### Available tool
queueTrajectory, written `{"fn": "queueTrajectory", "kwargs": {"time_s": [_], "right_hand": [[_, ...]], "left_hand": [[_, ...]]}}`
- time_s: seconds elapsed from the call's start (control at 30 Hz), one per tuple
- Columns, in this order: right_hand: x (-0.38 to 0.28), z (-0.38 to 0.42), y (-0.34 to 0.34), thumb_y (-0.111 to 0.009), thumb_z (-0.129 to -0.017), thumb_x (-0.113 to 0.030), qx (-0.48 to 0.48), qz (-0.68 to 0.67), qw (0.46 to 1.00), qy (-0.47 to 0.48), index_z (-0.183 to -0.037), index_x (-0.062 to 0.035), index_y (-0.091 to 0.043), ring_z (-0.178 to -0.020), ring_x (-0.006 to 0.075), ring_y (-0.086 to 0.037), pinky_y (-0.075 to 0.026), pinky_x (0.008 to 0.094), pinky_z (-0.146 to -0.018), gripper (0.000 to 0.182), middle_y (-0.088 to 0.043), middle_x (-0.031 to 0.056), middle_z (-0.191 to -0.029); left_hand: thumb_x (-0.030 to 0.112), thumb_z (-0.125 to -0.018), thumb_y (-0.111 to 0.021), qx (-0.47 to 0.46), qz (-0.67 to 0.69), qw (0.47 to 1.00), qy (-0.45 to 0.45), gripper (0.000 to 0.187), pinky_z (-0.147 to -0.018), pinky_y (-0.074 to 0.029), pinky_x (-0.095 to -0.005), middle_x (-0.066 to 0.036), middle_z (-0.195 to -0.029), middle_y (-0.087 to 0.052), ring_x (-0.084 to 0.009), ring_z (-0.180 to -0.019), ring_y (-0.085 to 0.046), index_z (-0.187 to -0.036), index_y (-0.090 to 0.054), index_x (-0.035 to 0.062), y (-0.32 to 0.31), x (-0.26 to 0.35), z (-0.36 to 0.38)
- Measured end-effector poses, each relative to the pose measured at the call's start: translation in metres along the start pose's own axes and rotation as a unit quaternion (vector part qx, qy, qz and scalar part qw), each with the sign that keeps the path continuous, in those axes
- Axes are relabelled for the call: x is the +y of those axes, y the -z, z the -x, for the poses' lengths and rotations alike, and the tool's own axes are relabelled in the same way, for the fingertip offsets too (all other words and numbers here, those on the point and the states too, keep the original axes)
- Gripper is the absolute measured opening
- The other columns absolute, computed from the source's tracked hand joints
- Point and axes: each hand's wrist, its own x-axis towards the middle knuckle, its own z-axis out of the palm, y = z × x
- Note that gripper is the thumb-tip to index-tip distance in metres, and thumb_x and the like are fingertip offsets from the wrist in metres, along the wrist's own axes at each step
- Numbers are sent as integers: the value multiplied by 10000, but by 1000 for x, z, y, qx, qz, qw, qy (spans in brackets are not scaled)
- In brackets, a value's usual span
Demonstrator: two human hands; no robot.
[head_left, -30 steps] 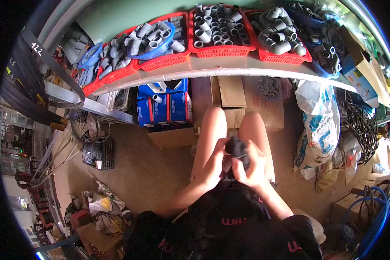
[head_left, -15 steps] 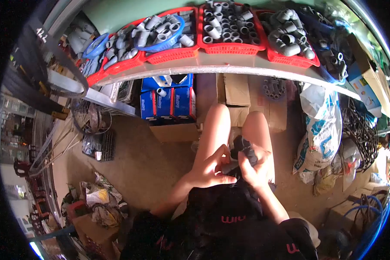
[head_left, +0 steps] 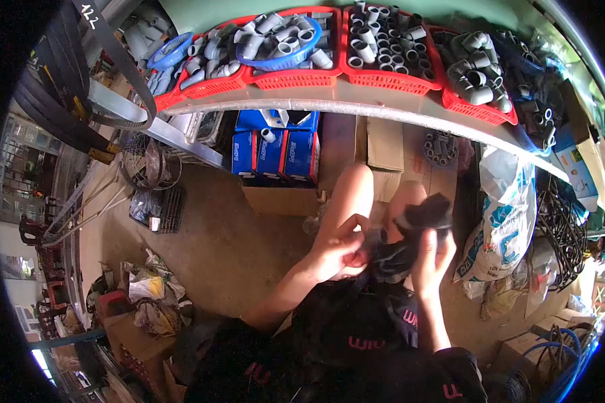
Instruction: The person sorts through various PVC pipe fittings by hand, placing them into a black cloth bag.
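Above the lap, my right hand (head_left: 433, 258) is closed on a dark cloth (head_left: 423, 215), its thumb pressed on the front; part of the cloth hangs down between the two hands. To the left of it, my left hand (head_left: 343, 252) has its fingers curled in a pinch beside a small grey fitting (head_left: 376, 235), which is blurred. It looks held at the fingertips, near the edge of the cloth. Both bare knees show just beyond the hands.
Red baskets (head_left: 393, 82) of grey pipe fittings line the shelf (head_left: 302, 104) ahead, with a blue basket (head_left: 282, 64) on top. Below are blue boxes (head_left: 272, 154) and cardboard (head_left: 385, 144). A white sack (head_left: 501, 221) stands at the right, black belts (head_left: 60, 87) hang at the left.
My right hand has moved up and right with the dark cloth, which now spreads more openly. My left hand has shifted slightly up, apart from the right. The whole view has shifted a little.
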Motion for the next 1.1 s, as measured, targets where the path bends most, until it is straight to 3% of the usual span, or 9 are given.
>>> {"fn": "queueTrajectory", "kwargs": {"time_s": [0.03,0.1,0.2,0.23,0.27,0.33,0.53,0.83,1.1], "right_hand": [[1,3,2,-513,-857,-188,54,11,998,7,-1012,-3,-524,-816,111,-497,-398,248,-736,241,-563,44,-902],[16,12,13,-517,-855,-256,100,-104,986,-81,-1091,0,-476,-877,136,-501,-401,271,-777,351,-543,63,-985],[-5,20,8,-618,-758,-284,-61,-130,989,-45,-1155,-24,-419,-949,183,-491,-391,314,-827,514,-501,93,-1073],[-2,12,0,-639,-717,-260,-139,-4,989,46,-1145,-23,-419,-951,230,-498,-395,336,-828,537,-495,122,-1060],[0,5,-8,-661,-675,-237,-194,106,963,152,-1136,-22,-420,-954,278,-505,-400,358,-829,563,-490,151,-1047],[3,6,-19,-667,-651,-221,-197,152,940,234,-1098,-6,-440,-914,323,-519,-420,372,-797,545,-502,176,-991],[10,10,-10,-531,-704,-91,-115,176,961,181,-957,38,-486,-592,318,-552,-454,349,-580,288,-542,170,-711],[3,15,-6,-478,-813,-93,-89,191,975,72,-826,17,-568,-595,246,-581,-446,326,-575,142,-589,133,-669],[0,15,-8,-477,-804,-85,-108,160,980,41,-876,32,-567,-647,215,-592,-452,310,-633,165,-603,135,-712]], "left_hand": [[382,-892,-395,121,64,990,-45,321,-465,-314,-206,-17,-685,-481,-97,-531,-430,-1011,-397,84,-10,-6,-2],[435,-895,-337,-37,100,988,-107,388,-478,-330,-217,-26,-705,-486,-111,-592,-464,-990,-429,70,10,-6,-8],[354,-903,-381,201,68,974,-85,308,-471,-369,-213,-63,-702,-529,-125,-550,-472,-891,-485,64,-18,-4,-9],[303,-913,-368,347,-112,930,-39,283,-588,-430,-223,-53,-742,-550,-127,-625,-520,-946,-499,55,-40,-6,-16],[269,-915,-359,355,-85,919,-150,273,-634,-437,-225,-46,-752,-554,-117,-651,-522,-949,-511,44,-42,-33,-22],[213,-917,-351,332,-128,899,-256,267,-663,-435,-227,-40,-758,-558,-103,-680,-518,-943,-526,14,-45,-49,-22],[183,-882,-453,258,-383,871,-167,249,-530,-384,-252,-48,-650,-535,-100,-596,-468,-879,-525,-56,-40,-36,-10],[245,-839,-561,197,-372,906,-45,279,-519,-376,-236,-24,-630,-522,-78,-574,-458,-866,-549,-32,-38,-32,0],[327,-856,-525,191,-381,901,-81,328,-468,-325,-201,28,-577,-454,-44,-524,-413,-740,-508,20,-40,-30,1]]}}
